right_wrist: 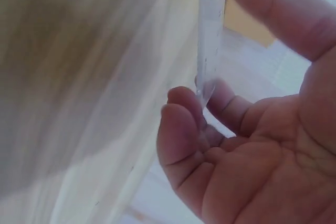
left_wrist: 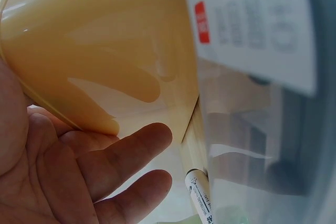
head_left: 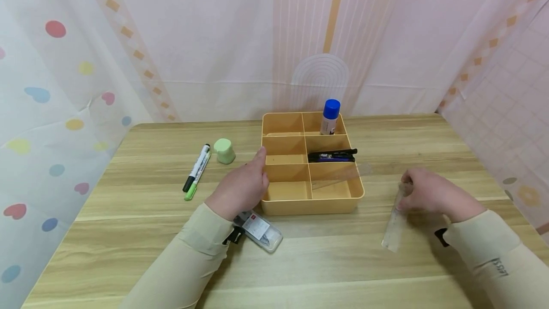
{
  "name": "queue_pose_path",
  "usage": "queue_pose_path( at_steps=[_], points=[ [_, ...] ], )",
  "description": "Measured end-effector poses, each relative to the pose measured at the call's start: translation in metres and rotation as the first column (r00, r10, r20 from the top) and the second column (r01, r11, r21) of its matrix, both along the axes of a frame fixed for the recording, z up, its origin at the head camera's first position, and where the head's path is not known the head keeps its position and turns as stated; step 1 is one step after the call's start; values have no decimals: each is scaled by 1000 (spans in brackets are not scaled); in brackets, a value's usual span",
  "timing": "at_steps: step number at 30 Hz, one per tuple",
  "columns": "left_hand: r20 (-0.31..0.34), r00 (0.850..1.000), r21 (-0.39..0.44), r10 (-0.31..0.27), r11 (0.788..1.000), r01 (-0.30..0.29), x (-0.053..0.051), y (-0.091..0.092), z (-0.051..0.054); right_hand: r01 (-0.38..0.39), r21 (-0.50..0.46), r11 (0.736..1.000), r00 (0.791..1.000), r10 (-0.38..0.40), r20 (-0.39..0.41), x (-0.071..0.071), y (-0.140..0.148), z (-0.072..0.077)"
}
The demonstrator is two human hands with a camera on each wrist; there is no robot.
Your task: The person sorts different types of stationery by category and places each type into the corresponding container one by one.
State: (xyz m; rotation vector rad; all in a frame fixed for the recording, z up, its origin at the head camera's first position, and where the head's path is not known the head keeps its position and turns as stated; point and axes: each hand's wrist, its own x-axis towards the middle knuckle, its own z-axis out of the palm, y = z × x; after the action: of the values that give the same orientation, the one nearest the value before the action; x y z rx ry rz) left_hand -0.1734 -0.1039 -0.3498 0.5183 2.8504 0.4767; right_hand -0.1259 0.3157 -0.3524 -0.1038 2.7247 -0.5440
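My left hand (head_left: 240, 187) rests at the left wall of a tan divided organizer box (head_left: 309, 206). Two of its fingers stretch out straight beside that wall in the left wrist view. Under the left wrist lies a clear plastic case (head_left: 259, 230) with a white label. To the right of the box, my right hand (head_left: 435, 194) pinches a clear ruler (head_left: 392, 232), tilted over the table; its printed scale shows in the right wrist view. Another clear ruler (head_left: 339, 178) leans in the front right compartment, one end past the rim.
A glue stick (head_left: 330, 117) with a blue cap stands in the back right compartment. Dark pens (head_left: 332, 156) lie in the middle right one. Left of the box are a black-capped marker (head_left: 197, 166), a green marker (head_left: 198, 175) and a pale green rounded object (head_left: 225, 151).
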Motion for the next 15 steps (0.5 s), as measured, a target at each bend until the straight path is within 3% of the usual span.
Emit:
queue_pose_path(
  at_steps=[9,15],
  points=[
    [7,1000,0,5,1000,-5,0,0,0,36,-88,995,996,-43,-75,-2,11,9],
    [10,1000,6,8,1000,-8,0,0,0,53,-96,994,991,-64,-119,-2,14,15]
  ],
)
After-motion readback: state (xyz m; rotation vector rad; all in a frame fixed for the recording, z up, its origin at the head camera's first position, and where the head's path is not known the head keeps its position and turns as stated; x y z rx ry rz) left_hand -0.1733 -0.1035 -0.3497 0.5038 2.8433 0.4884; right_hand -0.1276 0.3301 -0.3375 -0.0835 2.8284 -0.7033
